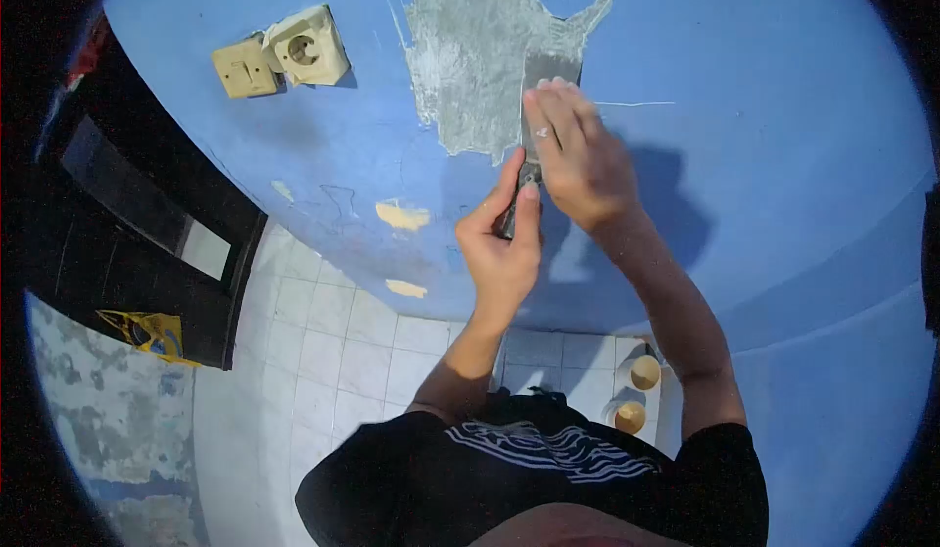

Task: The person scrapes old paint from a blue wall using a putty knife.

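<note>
Flat-bladed metal scraper (553,65) with a dark handle lay against a streaky grey patch of paste (465,67) on the blue wall (774,155), upper centre of the frame. The left hand (501,258) pinched the handle between thumb and fingers; the right hand (589,165) pressed extended fingers over the blade. Smoothing seemed in hand, and another stroke would call for even pressure and a steady blade angle

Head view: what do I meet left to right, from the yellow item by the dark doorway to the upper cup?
Yellow item → light switch → wall socket → upper cream patch → left hand → right hand → upper cup.
</note>
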`<action>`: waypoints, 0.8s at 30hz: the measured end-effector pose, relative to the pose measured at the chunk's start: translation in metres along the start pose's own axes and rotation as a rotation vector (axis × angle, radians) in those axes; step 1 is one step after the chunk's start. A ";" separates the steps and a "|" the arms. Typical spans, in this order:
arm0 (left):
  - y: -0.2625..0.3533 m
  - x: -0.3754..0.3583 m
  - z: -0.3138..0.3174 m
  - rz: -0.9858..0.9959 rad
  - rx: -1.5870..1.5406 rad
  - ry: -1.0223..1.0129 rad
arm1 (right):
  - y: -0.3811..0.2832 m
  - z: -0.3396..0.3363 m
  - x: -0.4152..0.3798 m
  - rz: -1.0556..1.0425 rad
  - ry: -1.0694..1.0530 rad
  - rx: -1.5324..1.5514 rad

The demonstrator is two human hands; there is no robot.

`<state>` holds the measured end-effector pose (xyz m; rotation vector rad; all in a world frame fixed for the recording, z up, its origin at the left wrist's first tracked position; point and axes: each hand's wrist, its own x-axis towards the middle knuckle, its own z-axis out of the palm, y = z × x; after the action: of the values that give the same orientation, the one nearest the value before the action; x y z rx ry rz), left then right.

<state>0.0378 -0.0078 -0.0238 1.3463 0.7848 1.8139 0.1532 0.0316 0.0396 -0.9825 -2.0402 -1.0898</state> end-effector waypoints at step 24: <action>0.024 0.048 0.039 0.300 0.011 0.014 | 0.042 -0.021 0.047 0.061 0.296 -0.023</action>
<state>0.0616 0.0217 0.0306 1.5254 0.6256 2.0521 0.1665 0.0445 0.1038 -0.8341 -1.7523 -1.1535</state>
